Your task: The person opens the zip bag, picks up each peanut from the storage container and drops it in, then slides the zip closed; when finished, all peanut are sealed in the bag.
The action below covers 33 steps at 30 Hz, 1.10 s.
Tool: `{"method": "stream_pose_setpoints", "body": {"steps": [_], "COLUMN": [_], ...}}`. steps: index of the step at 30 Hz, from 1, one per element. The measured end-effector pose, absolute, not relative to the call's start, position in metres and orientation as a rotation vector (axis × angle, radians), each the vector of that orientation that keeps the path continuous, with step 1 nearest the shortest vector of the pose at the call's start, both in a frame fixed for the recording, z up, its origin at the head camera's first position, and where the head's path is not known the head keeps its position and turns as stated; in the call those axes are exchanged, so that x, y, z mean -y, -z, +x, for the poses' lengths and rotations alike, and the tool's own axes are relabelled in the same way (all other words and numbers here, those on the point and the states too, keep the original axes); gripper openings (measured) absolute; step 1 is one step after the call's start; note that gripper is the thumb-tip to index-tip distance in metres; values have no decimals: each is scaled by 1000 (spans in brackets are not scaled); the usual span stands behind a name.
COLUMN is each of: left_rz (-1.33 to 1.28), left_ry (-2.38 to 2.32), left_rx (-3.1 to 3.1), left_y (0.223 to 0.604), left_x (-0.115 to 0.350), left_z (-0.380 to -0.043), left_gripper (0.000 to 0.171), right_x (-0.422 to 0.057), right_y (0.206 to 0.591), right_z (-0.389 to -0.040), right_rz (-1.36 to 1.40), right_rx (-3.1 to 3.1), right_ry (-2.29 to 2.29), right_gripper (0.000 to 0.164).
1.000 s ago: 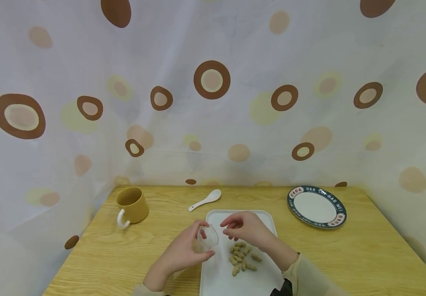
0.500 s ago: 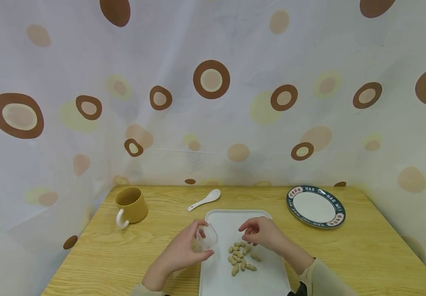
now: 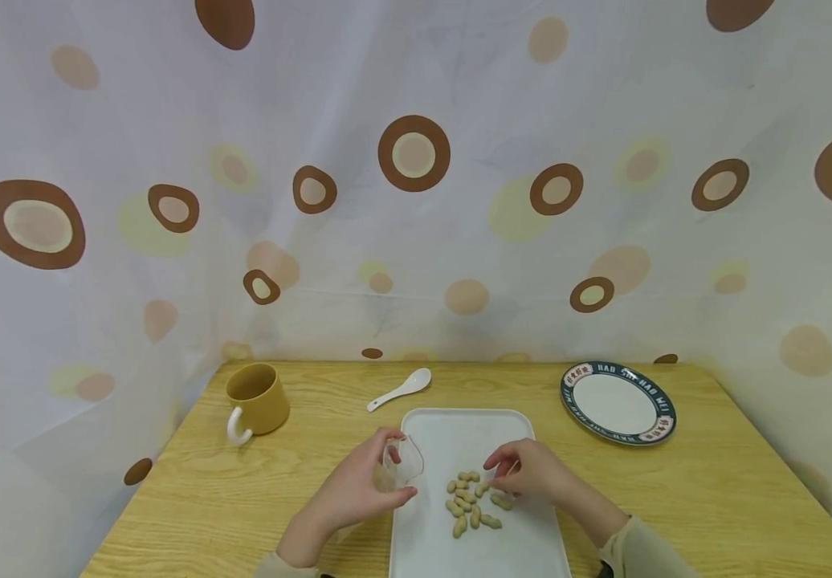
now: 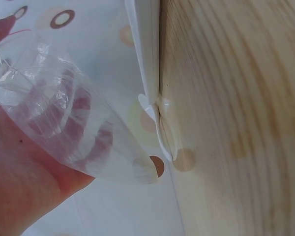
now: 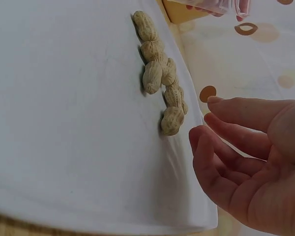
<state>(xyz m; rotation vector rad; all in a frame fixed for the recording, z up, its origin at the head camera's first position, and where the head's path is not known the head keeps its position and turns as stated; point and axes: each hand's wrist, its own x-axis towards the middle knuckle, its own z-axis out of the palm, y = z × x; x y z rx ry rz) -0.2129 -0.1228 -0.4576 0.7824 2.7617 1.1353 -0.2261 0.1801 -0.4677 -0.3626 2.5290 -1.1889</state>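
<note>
My left hand point(image 3: 347, 490) grips a clear plastic bag point(image 3: 407, 466) over the left edge of the white tray point(image 3: 430, 554), its fingers curled round the side of the bag. In the left wrist view the clear bag point(image 4: 96, 120) bulges, with a pale shape at its bottom end that is hard to make out. Several unshelled peanuts point(image 3: 464, 496) lie in a cluster on the tray. Just right of them, low over the tray, is my right hand point(image 3: 535, 474). Its fingers point(image 5: 246, 110) are loosely bent beside the peanuts point(image 5: 152, 77), with nothing seen between them.
A yellow mug point(image 3: 263, 405) with a white handle stands at the back left of the wooden table point(image 3: 192, 498). Behind the tray lies a white spoon point(image 3: 403, 388). A green-rimmed plate point(image 3: 614, 405) sits at the back right. A patterned curtain point(image 3: 416, 241) encloses the table.
My right hand has moved away from the mouth of the bag, to the right and down, close to the peanuts. The left hand and bag have stayed almost in place.
</note>
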Motion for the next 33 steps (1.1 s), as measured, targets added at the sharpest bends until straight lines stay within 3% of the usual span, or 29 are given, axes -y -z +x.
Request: {"method": "stream_pose_setpoints", "body": {"steps": [15, 33], "left_rz": [791, 790], "left_ry": [-1140, -1121], "left_rx": [-2761, -2773], "left_y": [460, 459], "left_x": [124, 122], "left_z": [-212, -214], "left_gripper": [66, 64], "right_x": [-185, -186], "right_y": [476, 469], "right_z": [-218, -225], "right_rz": [-479, -397], "right_rx": [-2533, -2498], "right_ry": [1141, 1156], "right_gripper": [23, 27]}}
